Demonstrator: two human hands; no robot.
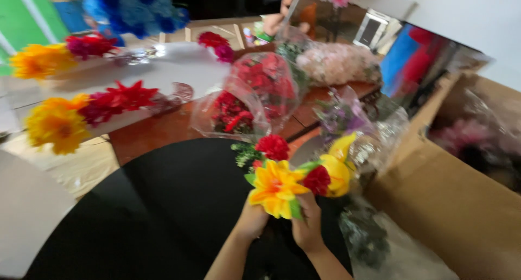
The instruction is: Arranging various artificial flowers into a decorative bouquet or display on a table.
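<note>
Holding a small bunch of artificial flowers (287, 177) over the round black table (163, 204), I have both hands wrapped around its stems from below. My left hand (252, 220) is clenched on the left side of the bunch, right under the big yellow-orange bloom (275, 189). My right hand (307, 226) grips just beside it, fingers curled up around the stems beneath the green leaves. The two hands sit close together, nearly touching.

In the bunch, a red carnation-like bloom (273, 147) stands at the top, a darker red flower (317, 179) sits to the right of the yellow one, and a plain yellow curled petal (339, 169) rises behind that.

Past the bunch, at the table's far edge, lie clear plastic sleeves of red flowers (249, 103). A white and pink bouquet (336, 63) rests further back on a wooden surface. To my left, rows of yellow and red flowers (81, 114) lie across a white tabletop (179, 68), with blue flowers (135, 8) beyond. To my right stands an open cardboard box (450, 204); something pinkish lies inside, probably more wrapped flowers, though the blur makes it hard to say.
</note>
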